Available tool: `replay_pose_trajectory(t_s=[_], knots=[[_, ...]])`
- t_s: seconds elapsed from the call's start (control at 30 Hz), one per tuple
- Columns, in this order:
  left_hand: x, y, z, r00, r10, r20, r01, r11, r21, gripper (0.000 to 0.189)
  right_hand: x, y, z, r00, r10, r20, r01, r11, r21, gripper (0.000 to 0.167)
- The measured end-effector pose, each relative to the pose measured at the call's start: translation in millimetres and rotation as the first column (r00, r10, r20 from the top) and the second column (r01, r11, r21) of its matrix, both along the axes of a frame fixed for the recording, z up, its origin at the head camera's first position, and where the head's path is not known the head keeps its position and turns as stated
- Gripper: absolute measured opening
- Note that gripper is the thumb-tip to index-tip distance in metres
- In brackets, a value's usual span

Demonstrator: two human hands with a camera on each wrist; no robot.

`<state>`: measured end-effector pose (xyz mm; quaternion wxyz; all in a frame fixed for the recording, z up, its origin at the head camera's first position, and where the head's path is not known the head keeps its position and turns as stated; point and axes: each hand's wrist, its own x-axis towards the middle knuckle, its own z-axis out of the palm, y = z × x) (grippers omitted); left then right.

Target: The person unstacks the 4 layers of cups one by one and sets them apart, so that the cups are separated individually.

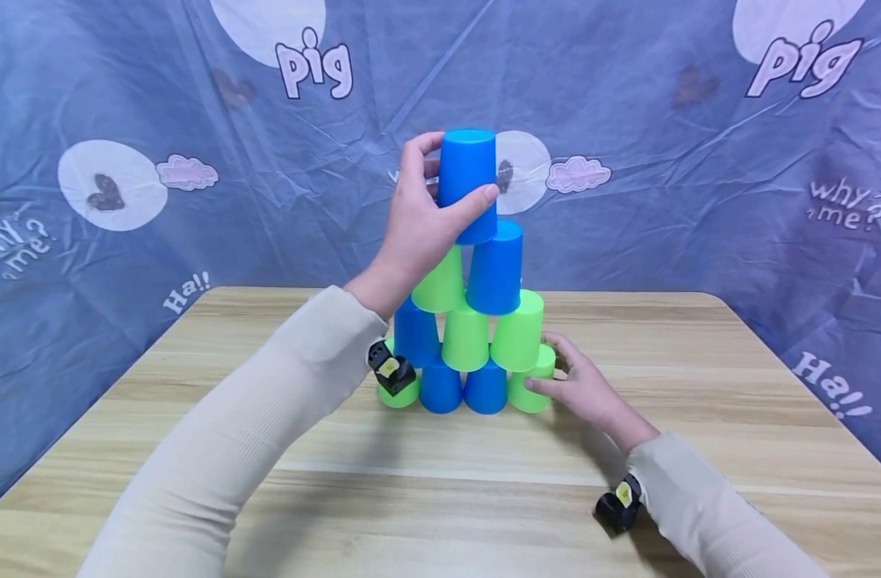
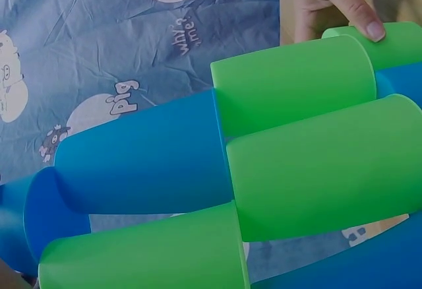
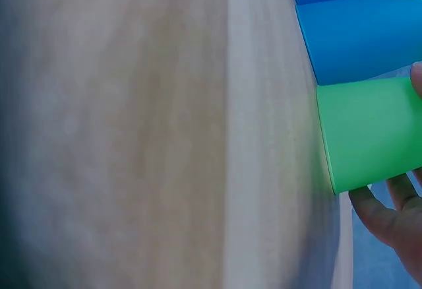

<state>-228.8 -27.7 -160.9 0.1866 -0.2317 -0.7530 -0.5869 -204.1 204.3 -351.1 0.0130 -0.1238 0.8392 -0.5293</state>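
Note:
Upside-down plastic cups stand stacked as a pyramid. At its top, my left hand grips a blue cup, thumb across the front and fingers behind. Its rim overlaps the third-row green cup and blue cup in the head view. Beneath them are a blue cup and two green ones. Low on the right, my right hand holds the end green cup of the bottom row between thumb and fingers. Beside that cup stand two blue cups, and a green cup ends the row at left.
The pyramid stands on a wood-grain table. A blue printed cloth hangs behind the table and down past its sides. My left forearm crosses in front of the pyramid's left side, and its wrist camera partly covers the lower left cups.

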Motion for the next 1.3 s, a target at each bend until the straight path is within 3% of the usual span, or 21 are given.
replay_pose_trajectory(t_s=[0.47, 0.77, 1.13, 1.3], knots=[[1.4, -1.6, 0.3, 1.0, 0.004, -0.026, -0.003, 1.0, 0.014, 0.064, 0.7, -2.5, 3.6, 1.0, 0.015, 0.027, -0.015, 1.0, 0.011, 0.069], [3.7, -5.8, 9.5, 0.999, 0.001, -0.049, 0.001, 1.0, 0.03, 0.062, 1.1, -1.2, 5.1, 1.0, 0.007, 0.022, -0.008, 1.0, 0.028, 0.068], [5.7, -22.3, 19.7, 0.997, 0.069, -0.044, -0.068, 0.997, 0.021, 0.063, 0.3, -1.9, 5.7, 1.0, 0.002, 0.025, -0.002, 1.0, 0.023, 0.067], [5.4, -33.0, 25.3, 0.991, 0.106, -0.082, -0.103, 0.994, 0.039, 0.062, 0.7, -0.9, 6.3, 1.0, 0.0, 0.019, 0.0, 0.999, 0.034, 0.067]])
